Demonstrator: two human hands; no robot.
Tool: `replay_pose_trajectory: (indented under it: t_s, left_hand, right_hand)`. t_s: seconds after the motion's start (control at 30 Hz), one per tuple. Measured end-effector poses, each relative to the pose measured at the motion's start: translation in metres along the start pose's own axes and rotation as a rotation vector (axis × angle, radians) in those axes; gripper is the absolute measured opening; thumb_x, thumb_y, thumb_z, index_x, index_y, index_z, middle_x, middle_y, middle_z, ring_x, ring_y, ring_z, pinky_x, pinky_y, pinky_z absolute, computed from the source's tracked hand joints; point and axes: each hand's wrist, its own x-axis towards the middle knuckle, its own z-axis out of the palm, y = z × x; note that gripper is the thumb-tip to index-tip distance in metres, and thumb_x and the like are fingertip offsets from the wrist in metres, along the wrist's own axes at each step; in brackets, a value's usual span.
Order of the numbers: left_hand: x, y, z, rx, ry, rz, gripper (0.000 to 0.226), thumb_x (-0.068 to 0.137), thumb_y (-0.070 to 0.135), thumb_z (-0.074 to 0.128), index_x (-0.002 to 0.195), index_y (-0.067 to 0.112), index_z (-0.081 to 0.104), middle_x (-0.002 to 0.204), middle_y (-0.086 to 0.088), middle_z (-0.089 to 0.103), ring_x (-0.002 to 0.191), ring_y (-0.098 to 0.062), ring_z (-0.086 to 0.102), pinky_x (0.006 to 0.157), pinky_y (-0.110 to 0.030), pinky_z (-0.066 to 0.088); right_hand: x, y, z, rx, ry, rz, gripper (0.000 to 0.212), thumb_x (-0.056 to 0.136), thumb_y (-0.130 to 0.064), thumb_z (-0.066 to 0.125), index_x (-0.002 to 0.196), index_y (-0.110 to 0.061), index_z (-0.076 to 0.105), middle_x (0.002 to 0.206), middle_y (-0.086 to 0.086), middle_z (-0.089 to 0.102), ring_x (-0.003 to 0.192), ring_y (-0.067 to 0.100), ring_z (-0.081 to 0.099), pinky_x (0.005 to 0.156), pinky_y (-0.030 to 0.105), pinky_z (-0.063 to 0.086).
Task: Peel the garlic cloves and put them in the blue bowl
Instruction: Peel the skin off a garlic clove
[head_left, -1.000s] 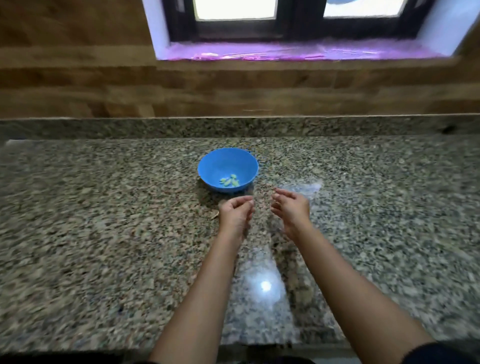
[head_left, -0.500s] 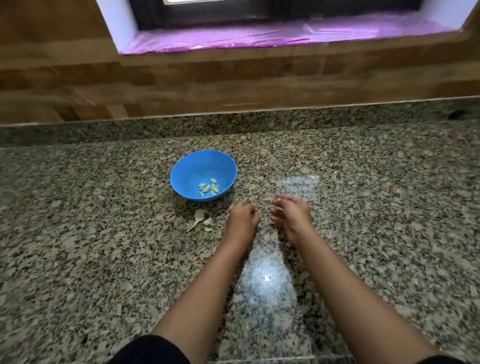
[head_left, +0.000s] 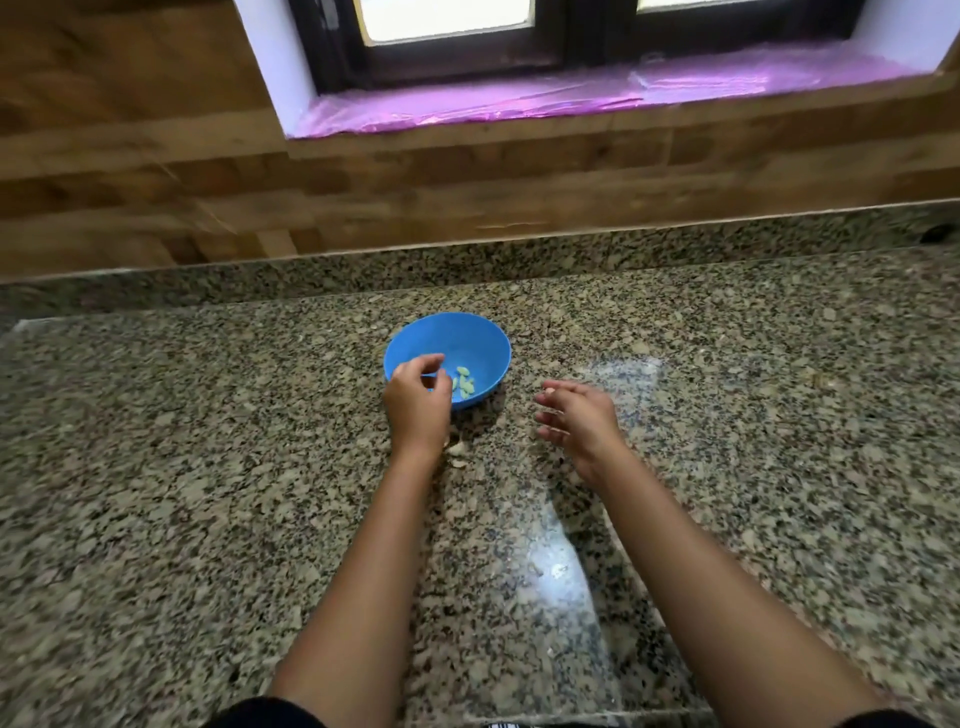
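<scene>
The blue bowl (head_left: 467, 338) stands on the granite counter with several pale green peeled garlic cloves (head_left: 463, 383) in its bottom. My left hand (head_left: 418, 402) hovers over the bowl's near left rim, thumb and curled fingers slightly apart, and I see no clove between them. My right hand (head_left: 579, 421) is apart from the bowl, to its right, just above the counter, with its fingers spread and blurred. A small pale spot shows at one fingertip; I cannot tell what it is. Pale garlic skins (head_left: 457, 450) lie on the counter beside my left wrist.
The speckled granite counter (head_left: 208, 493) runs wide on both sides, with a raised granite lip and a wooden wall behind. A window sill covered in pink film (head_left: 571, 96) sits above. The counter's front edge is near my elbows.
My left hand has gone from a closed fist near the counter forward over the bowl and loosened. My right hand has drawn away to the right and its fingers have spread.
</scene>
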Motion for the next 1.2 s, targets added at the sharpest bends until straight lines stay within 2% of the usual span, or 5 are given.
replay_pose_trajectory:
  t_s: [0.17, 0.37, 0.67, 0.93, 1.2]
  left_hand:
    - [-0.034, -0.041, -0.017, 0.053, -0.081, 0.005, 0.014, 0.087, 0.009, 0.062, 0.099, 0.008, 0.070, 0.098, -0.009, 0.066, 0.087, -0.018, 0.062, 0.072, -0.019, 0.046]
    - [-0.048, -0.064, -0.005, 0.293, -0.419, 0.053, 0.031, 0.090, 0.016, 0.062, 0.119, 0.005, 0.063, 0.113, -0.014, 0.056, 0.105, -0.025, 0.055, 0.085, -0.020, 0.035]
    - [-0.047, -0.069, -0.001, 0.346, -0.410, 0.140, 0.018, 0.092, 0.012, 0.056, 0.102, -0.001, 0.064, 0.103, -0.015, 0.056, 0.092, -0.026, 0.054, 0.072, -0.022, 0.033]
    - [-0.047, -0.071, 0.000, 0.257, -0.383, 0.111, 0.010, 0.088, 0.007, 0.058, 0.095, 0.002, 0.057, 0.092, -0.010, 0.054, 0.080, -0.017, 0.048, 0.066, -0.018, 0.031]
    - [-0.045, -0.062, 0.005, 0.326, -0.408, 0.078, 0.023, 0.094, 0.019, 0.055, 0.106, 0.000, 0.060, 0.113, -0.013, 0.052, 0.089, -0.015, 0.046, 0.075, -0.020, 0.034]
  right_hand:
    - [-0.007, 0.017, 0.015, -0.041, -0.025, 0.027, 0.018, 0.093, 0.001, 0.047, 0.105, -0.003, 0.060, 0.086, 0.010, 0.062, 0.060, 0.016, 0.055, 0.049, 0.026, 0.047]
    - [-0.016, 0.029, 0.021, -0.124, -0.040, 0.024, 0.016, 0.091, 0.000, 0.049, 0.100, -0.005, 0.061, 0.085, 0.009, 0.062, 0.064, 0.017, 0.055, 0.051, 0.026, 0.047]
    - [-0.024, 0.041, 0.026, -0.188, -0.125, 0.041, 0.012, 0.092, 0.004, 0.048, 0.094, -0.004, 0.056, 0.077, 0.010, 0.054, 0.054, 0.014, 0.047, 0.040, 0.020, 0.038]
    - [-0.027, 0.046, 0.025, -0.328, -0.121, -0.006, 0.013, 0.092, -0.001, 0.053, 0.088, -0.013, 0.059, 0.089, 0.010, 0.062, 0.066, 0.015, 0.056, 0.048, 0.021, 0.046]
    - [-0.029, 0.047, 0.023, -0.305, -0.117, 0.011, 0.012, 0.092, 0.001, 0.051, 0.092, -0.009, 0.058, 0.081, 0.009, 0.059, 0.061, 0.013, 0.054, 0.042, 0.017, 0.042]
